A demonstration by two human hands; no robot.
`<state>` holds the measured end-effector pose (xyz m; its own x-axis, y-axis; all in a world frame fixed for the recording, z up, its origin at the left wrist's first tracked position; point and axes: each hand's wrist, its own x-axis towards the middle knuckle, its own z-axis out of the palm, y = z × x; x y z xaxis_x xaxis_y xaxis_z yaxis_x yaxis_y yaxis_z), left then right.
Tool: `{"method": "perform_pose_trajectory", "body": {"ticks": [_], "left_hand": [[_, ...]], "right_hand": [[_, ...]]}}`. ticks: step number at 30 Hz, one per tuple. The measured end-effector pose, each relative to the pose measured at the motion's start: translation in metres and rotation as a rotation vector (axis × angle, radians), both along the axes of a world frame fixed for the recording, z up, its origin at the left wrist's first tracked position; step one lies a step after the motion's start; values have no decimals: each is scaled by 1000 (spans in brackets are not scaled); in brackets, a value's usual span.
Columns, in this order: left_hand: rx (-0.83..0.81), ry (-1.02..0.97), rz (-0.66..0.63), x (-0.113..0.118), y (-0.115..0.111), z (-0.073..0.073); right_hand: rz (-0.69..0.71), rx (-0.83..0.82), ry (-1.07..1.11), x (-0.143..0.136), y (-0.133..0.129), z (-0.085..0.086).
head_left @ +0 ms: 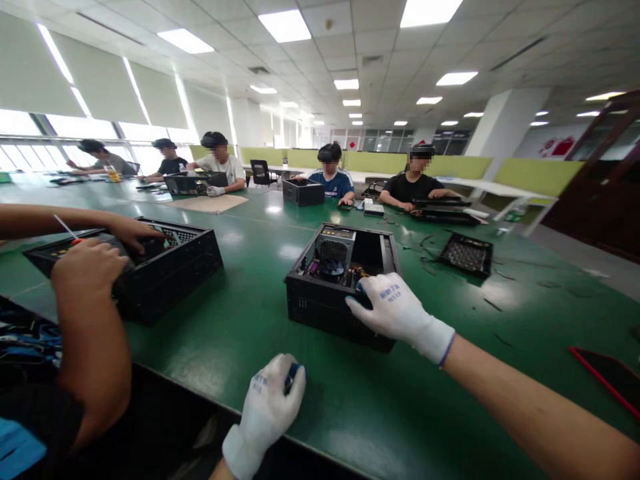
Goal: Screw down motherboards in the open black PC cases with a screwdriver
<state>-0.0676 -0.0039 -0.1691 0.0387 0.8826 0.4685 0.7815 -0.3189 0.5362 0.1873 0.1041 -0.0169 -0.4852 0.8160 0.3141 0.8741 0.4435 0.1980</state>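
An open black computer case (340, 317) lies on the green table in front of me, its power supply (336, 250) and some wiring showing inside. My right hand (393, 303), in a white glove, grips the case's near right edge, thumb on the outer wall and fingers over the rim. My left hand (273, 400), also gloved in white, is closed above the table's near edge, apart from the case. Dark blue shows between its thumb and fingers; whether that is the glove's palm or a held thing, I cannot make out.
At left, another person's bare hands (90, 267) work over a second black case (170, 273), one holding a screwdriver. A black perforated panel (465, 255), loose cables and a red-edged dark object (607, 380) lie to the right. Several people sit across the table (240, 347).
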Motion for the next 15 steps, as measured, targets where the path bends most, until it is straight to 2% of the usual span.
{"method": "perform_pose_trajectory", "body": {"ticks": [2,4,7,9,11,13,15], "left_hand": [[5,-60,19,-2,-3,10],[32,-98,45,-3,-7,30],[149,-99,35,2,-17,75],[211,-64,-31,9,-23,109],[205,20,-129,21,-27,137],[139,132,-204,33,-29,153],[67,249,-258,45,-30,159]], "right_hand": [[39,-14,22,13,-34,3],[67,-37,54,24,-66,6],[112,-58,107,41,-107,8],[138,-75,147,51,-130,7],[165,-98,185,60,-148,6],[194,-119,213,66,-163,6],[223,-136,229,71,-175,6]]}}
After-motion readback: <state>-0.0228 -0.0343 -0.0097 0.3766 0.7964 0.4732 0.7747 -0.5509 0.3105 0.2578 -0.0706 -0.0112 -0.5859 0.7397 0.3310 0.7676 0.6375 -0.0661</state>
